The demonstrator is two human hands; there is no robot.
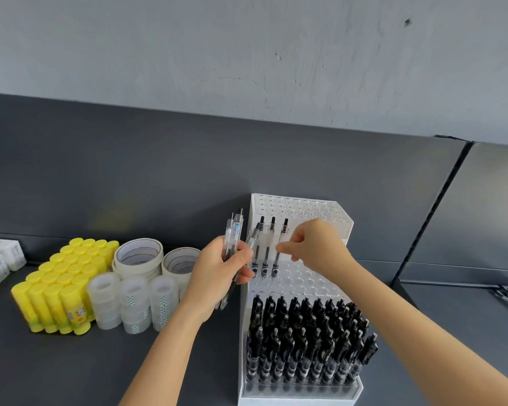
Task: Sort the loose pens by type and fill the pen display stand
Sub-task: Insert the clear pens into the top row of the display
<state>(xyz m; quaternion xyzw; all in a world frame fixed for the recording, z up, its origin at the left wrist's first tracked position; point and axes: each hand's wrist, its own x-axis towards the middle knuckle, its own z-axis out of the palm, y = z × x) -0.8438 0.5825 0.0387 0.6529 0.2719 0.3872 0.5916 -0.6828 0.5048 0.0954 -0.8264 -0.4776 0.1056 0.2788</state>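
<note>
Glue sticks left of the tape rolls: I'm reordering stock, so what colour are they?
The glue sticks are yellow, shown best in the head view.

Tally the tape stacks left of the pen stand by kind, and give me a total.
Masking tape stacks: 2
Clear tape stacks: 3
Total: 5 stacks in view
</note>
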